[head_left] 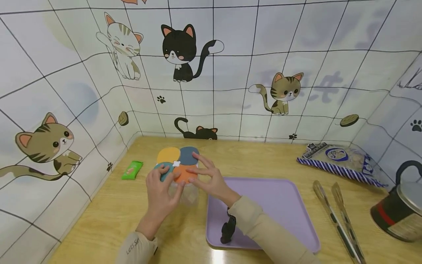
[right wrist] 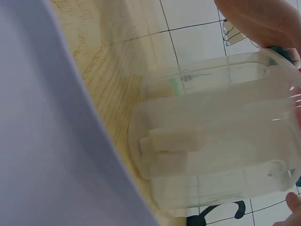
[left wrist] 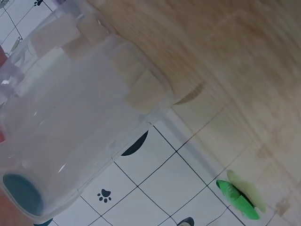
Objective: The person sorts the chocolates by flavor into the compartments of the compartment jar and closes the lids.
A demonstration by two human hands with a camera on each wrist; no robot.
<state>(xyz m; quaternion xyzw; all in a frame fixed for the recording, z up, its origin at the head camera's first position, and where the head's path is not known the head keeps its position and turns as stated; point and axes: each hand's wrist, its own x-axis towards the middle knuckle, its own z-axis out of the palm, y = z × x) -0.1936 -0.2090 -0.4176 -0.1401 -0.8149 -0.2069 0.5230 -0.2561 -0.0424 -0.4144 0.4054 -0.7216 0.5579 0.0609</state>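
Observation:
A clear plastic container [head_left: 189, 196] stands on the wooden table, just left of the purple tray [head_left: 280, 205]. Its lid [head_left: 179, 158] has yellow, dark blue, teal and orange sections around a white centre. My left hand [head_left: 166, 180] rests on the teal and orange sections with its fingers lying over them. My right hand [head_left: 202, 169] lies across the orange and dark blue sections with straight, spread fingers. The see-through body shows close up in the left wrist view [left wrist: 70, 117] and the right wrist view [right wrist: 216, 136], with pale pieces inside.
A green packet [head_left: 132, 169] lies left of the container near the wall. Metal tongs [head_left: 339, 216], a striped snack bag [head_left: 339, 161] and a dark pot [head_left: 400, 209] are at the right. Cat-patterned tiled walls enclose the table at the back and on both sides.

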